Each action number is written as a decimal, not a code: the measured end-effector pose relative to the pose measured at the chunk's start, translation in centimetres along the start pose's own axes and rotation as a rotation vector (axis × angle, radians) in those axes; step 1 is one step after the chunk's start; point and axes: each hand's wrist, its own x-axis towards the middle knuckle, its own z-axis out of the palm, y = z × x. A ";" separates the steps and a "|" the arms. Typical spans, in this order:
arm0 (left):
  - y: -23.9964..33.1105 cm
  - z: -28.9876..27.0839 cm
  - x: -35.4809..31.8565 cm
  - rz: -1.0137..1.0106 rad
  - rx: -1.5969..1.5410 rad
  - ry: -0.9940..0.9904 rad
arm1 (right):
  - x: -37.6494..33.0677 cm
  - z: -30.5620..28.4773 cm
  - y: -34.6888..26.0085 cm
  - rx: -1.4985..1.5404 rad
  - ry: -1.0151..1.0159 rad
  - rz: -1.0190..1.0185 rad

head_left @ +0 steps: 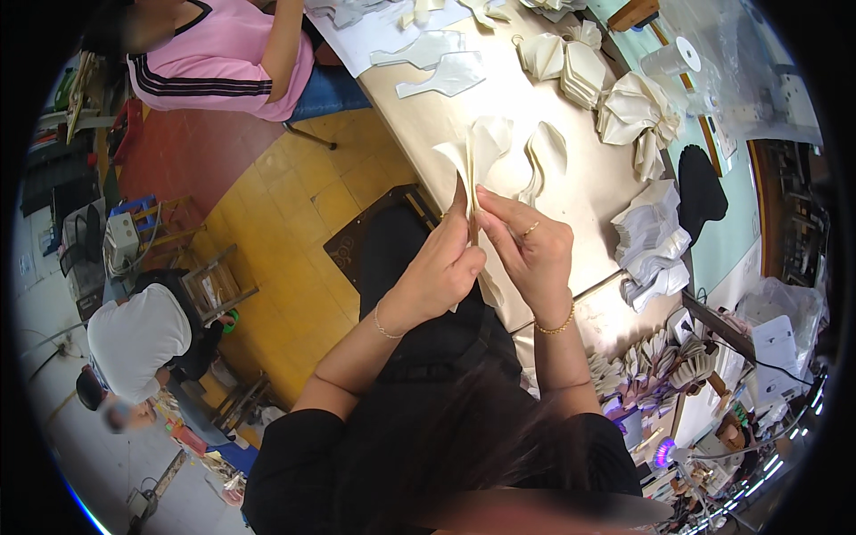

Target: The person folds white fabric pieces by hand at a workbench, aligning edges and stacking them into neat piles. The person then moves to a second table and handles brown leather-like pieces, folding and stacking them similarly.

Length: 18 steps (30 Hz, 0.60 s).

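Cream fabric piece (pixel 480 152) sits mid-frame, pinched between both hands: left hand (pixel 441 267) closed on its lower edge, right hand (pixel 533 251) gripping beside it. Looks like mid-fold; next probably needs lining up the edges above the worktable (pixel 446 116).

Left hand (pixel 443 267) and right hand (pixel 533 252) meet over the near edge of the table (pixel 446 116), both pinching a cut piece (pixel 477 156) that rises beyond the fingers; a curled piece (pixel 546 160) lies on the table just beyond the right hand; a stack of pieces (pixel 655 236) sits to its right; a seated person (pixel 223 53) is far beyond the left hand.
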 end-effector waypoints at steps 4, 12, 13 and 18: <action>0.2 0.1 0.1 0.031 0.051 0.023 | 0.0 0.0 0.0 -0.004 0.005 0.002; 0.2 0.2 0.0 0.036 0.083 0.028 | -0.1 0.1 0.0 -0.018 0.018 -0.010; 0.2 0.3 0.1 0.031 0.085 0.039 | -0.1 0.0 -0.1 -0.025 0.013 -0.007; 0.0 0.4 0.2 0.054 0.165 0.067 | -0.2 -0.1 -0.3 -0.119 0.004 -0.036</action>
